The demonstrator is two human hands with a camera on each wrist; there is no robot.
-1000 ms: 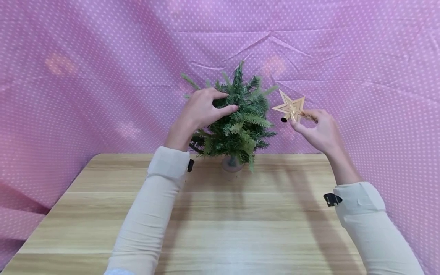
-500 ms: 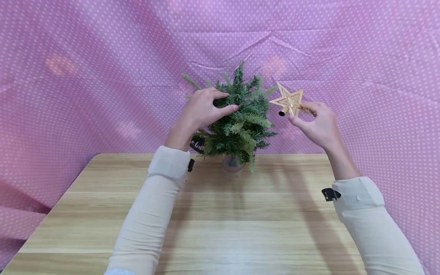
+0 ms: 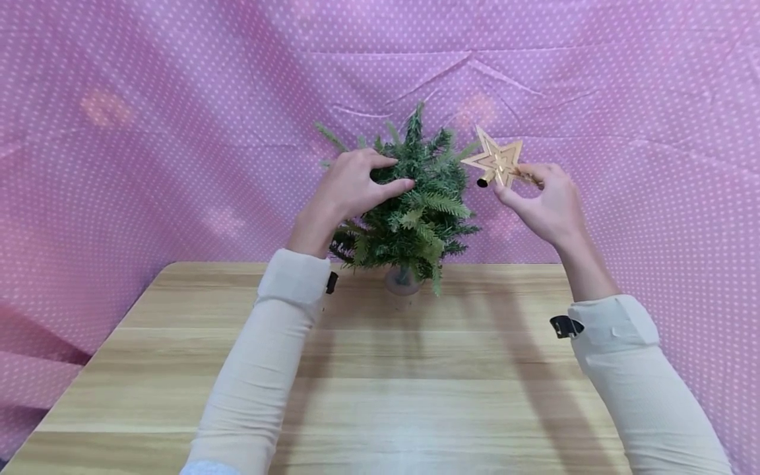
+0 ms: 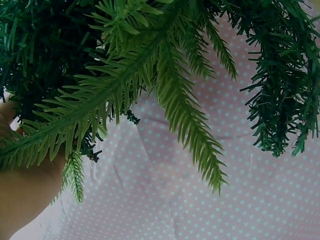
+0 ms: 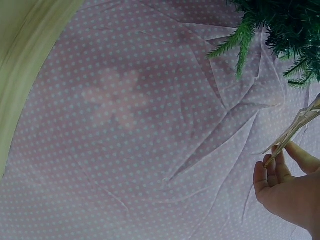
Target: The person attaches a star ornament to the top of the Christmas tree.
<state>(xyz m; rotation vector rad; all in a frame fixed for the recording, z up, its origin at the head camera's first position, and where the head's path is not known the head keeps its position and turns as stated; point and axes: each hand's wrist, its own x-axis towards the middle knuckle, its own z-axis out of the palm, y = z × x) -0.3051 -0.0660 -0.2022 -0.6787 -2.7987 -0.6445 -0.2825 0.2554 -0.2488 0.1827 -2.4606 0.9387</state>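
Note:
A small green artificial Christmas tree (image 3: 436,227) stands upright at the table's back edge on a pale round base (image 3: 403,280). My left hand (image 3: 356,185) holds its upper branches from the left, thumb and forefinger set apart round the foliage. Its other fingers are hidden; green sprigs (image 4: 185,110) cover much of the hand in the left wrist view. To the right of the tree, my right hand (image 3: 549,201) pinches a gold star tree topper (image 3: 497,157) by its right side. The star's short tube (image 3: 485,178) points down to the left.
A wood-grain table (image 3: 380,409) lies below both arms. Pink polka-dot cloth (image 3: 237,132) hangs behind and along both sides, close behind the tree. Each cuff carries a black clip (image 3: 567,326).
My right hand has risen and moved slightly left with the star, closer to the treetop. The left hand and the tree stay nearly still.

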